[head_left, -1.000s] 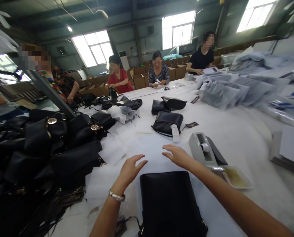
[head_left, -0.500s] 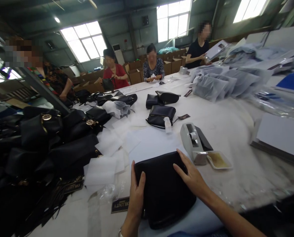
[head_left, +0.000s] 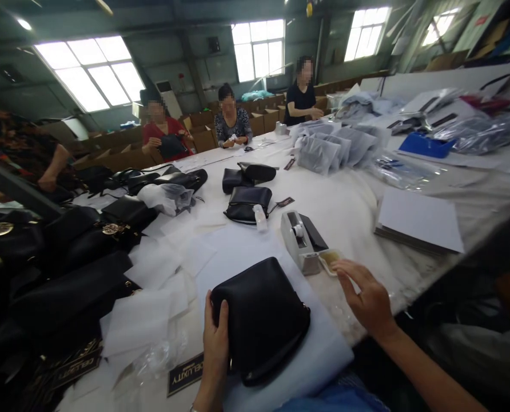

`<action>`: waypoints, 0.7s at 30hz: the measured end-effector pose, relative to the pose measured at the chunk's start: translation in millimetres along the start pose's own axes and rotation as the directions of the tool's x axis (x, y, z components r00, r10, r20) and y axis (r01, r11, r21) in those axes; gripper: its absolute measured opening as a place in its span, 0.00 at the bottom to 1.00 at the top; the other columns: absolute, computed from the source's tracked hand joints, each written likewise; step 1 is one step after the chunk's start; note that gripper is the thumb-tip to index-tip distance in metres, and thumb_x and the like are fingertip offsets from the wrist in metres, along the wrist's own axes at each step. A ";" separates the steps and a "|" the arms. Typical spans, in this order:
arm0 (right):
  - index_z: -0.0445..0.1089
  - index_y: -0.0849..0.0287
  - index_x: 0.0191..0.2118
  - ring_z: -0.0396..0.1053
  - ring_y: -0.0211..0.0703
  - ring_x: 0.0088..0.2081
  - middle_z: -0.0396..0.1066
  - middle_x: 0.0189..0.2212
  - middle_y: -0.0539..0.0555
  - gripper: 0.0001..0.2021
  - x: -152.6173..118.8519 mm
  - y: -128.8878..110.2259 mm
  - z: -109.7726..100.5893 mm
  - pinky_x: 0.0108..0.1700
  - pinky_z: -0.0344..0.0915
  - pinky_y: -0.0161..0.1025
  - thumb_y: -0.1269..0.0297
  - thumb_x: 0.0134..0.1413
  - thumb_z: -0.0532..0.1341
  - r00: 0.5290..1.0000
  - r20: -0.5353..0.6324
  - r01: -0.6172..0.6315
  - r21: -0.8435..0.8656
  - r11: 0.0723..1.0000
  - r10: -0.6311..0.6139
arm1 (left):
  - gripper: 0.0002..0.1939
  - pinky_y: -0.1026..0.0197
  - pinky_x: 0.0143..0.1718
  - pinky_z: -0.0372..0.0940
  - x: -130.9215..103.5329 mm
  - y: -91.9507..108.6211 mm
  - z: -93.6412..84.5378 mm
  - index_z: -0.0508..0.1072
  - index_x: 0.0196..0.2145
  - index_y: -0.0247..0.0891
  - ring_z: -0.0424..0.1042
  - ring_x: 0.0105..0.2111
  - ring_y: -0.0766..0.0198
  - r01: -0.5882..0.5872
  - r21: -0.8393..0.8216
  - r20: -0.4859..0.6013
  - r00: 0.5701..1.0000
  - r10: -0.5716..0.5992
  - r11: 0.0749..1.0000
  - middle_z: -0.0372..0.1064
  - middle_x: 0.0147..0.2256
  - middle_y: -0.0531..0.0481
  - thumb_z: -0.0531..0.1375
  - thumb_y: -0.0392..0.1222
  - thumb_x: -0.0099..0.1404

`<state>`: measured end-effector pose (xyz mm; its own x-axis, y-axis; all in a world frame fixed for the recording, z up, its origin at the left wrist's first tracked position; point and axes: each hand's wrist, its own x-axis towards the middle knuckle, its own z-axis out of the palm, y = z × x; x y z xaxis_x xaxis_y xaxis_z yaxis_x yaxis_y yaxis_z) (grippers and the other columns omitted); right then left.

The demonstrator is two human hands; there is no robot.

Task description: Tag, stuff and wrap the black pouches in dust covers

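A black handbag lies on white tissue paper in front of me. My left hand grips its left edge, with the thumb on top. My right hand is off the bag, fingers stretched out, the tips at a small white dish with something yellowish in it. Whether they touch the contents I cannot tell. Just behind the dish stands a grey tape dispenser. Beside my left wrist is a black DELUXITY tag.
Piled black bags fill the left side, with loose white sheets beside them. Farther back are small black pouches and wrapped bags. A stack of white boards sits to the right. Several people work across the table.
My right hand has left the bag and moved right to the dish. My left hand still holds the bag, which now lies turned differently. The view has swung to the right.
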<state>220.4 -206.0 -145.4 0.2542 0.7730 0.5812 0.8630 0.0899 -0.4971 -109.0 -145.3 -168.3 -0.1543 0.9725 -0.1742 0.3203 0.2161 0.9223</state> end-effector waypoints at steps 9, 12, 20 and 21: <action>0.74 0.57 0.43 0.55 0.63 0.64 0.64 0.60 0.62 0.16 23.8 40.5 13.5 0.62 0.54 0.63 0.55 0.64 0.53 0.994 0.072 0.102 -0.301 0.948 -0.083 | 0.36 0.55 0.67 0.44 -1.6 -0.2 1.1 0.46 0.68 0.42 0.46 0.68 0.59 0.026 -0.110 0.005 1.000 -0.026 0.994 0.45 0.69 0.48 0.49 0.61 0.69; 0.72 0.54 0.42 0.66 0.53 0.57 0.70 0.54 0.58 0.09 42.4 -10.6 6.6 0.61 0.60 0.51 0.58 0.62 0.59 0.985 -0.118 0.120 -0.081 0.989 -0.129 | 0.36 0.54 0.67 0.47 -0.4 -0.1 0.6 0.47 0.68 0.43 0.45 0.68 0.58 0.045 -0.134 0.004 0.999 -0.045 0.990 0.43 0.69 0.48 0.50 0.60 0.69; 0.75 0.56 0.38 0.74 0.44 0.47 0.77 0.45 0.53 0.10 145.8 -93.2 142.4 0.53 0.67 0.39 0.64 0.63 0.56 0.792 0.549 0.206 0.173 0.963 -0.268 | 0.36 0.56 0.67 0.47 1.6 -3.3 2.5 0.49 0.67 0.41 0.47 0.68 0.56 0.074 -0.241 -0.017 0.997 -0.081 0.968 0.46 0.69 0.47 0.54 0.57 0.67; 0.76 0.56 0.40 0.74 0.43 0.48 0.77 0.46 0.53 0.11 157.0 -94.4 167.2 0.53 0.66 0.39 0.65 0.63 0.55 0.758 0.589 0.225 0.168 0.960 -0.281 | 0.36 0.56 0.67 0.46 2.0 -5.0 3.4 0.51 0.67 0.41 0.47 0.68 0.56 0.069 -0.263 -0.037 0.996 -0.082 0.962 0.47 0.68 0.47 0.55 0.57 0.67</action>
<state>105.9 11.9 -115.0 -0.3066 0.9304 0.2007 0.8121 0.3657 -0.4547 -107.7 -144.2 -174.5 -0.2141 0.9478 -0.2364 0.0515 0.2526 0.9662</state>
